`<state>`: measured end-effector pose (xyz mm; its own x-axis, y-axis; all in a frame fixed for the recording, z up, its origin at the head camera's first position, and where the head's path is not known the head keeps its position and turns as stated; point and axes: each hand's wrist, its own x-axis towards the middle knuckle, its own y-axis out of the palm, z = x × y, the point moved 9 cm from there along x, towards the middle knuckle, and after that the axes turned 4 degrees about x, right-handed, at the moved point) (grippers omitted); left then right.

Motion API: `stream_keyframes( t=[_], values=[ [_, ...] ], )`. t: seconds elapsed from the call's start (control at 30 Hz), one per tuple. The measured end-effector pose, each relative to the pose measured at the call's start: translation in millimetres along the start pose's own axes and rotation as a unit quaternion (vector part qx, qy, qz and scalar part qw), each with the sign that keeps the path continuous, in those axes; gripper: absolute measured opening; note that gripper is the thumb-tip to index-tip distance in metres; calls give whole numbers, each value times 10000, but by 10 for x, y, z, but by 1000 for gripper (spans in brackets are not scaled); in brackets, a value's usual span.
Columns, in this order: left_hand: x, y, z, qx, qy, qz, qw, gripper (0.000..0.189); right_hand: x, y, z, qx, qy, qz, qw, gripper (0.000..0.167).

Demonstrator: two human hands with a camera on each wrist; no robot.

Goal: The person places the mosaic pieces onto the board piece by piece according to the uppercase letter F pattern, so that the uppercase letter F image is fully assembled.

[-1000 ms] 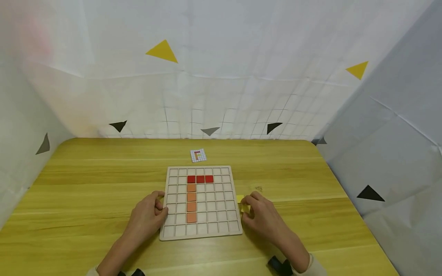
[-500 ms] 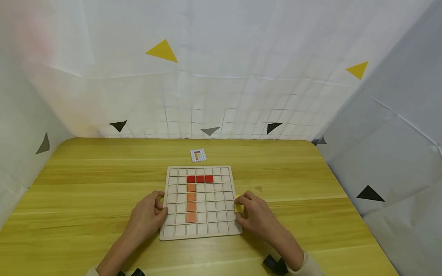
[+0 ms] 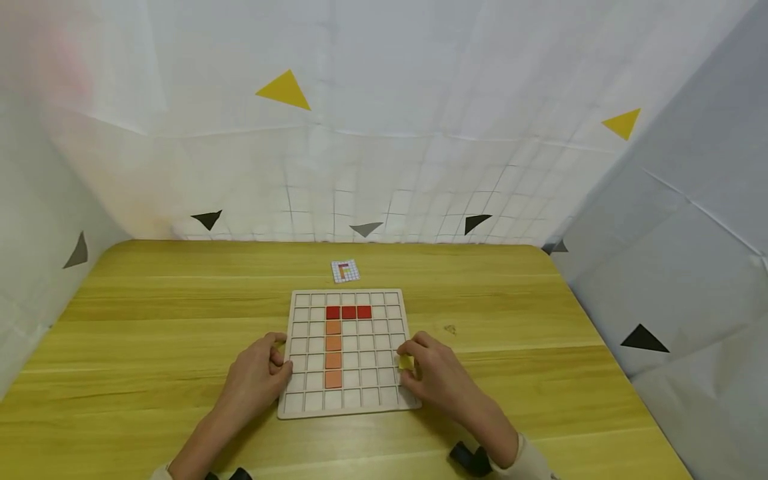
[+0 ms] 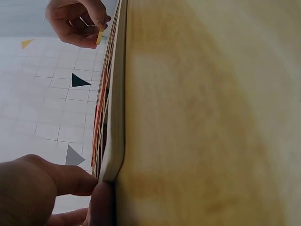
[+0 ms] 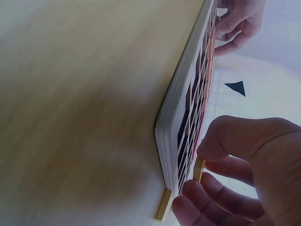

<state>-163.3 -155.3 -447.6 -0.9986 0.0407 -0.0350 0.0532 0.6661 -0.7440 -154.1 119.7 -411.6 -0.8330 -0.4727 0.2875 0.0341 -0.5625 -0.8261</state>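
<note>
A pale wooden grid board (image 3: 366, 397) lies on the table with three red tiles (image 3: 349, 312) in a row and a column of several orange tiles (image 3: 333, 361) under the left red one. My left hand (image 3: 255, 373) grips the board's left edge, thumb and fingertips against the rim. Over the board's right columns, my right hand (image 3: 441, 373) pinches a yellow tile (image 5: 199, 169) between thumb and fingers, held above the grid. Another yellow tile (image 5: 163, 205) lies on the table against the board's side in the right wrist view; the right hand hides it in the head view.
Behind the board lies a small pattern card (image 3: 345, 271) with a coloured figure on a grid. The wood-grain table (image 3: 180, 287) extends on both sides. White sheets (image 3: 384, 153) with yellow, black and grey triangles enclose the back and sides.
My right hand has moved left with a yellow tile, from the table beside the board to over its right columns. The left hand has stayed on the left edge.
</note>
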Motion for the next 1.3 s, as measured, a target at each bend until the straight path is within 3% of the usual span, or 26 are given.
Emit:
stream_keyframes(
  t=[0.4, 0.73, 1.3],
  values=[
    [11, -1, -7, 28, -19, 15, 10000, 45, 76, 30, 109, -115, -335, -86, 9993, 27],
    [9, 5, 8, -24, -20, 40, 10000, 45, 139, 79, 184, 174, -345, 41, 9992, 28],
    [3, -4, 15, -21, -43, 3, 10000, 45, 273, 158, 293, 126, -477, 147, 9987, 25]
  ],
)
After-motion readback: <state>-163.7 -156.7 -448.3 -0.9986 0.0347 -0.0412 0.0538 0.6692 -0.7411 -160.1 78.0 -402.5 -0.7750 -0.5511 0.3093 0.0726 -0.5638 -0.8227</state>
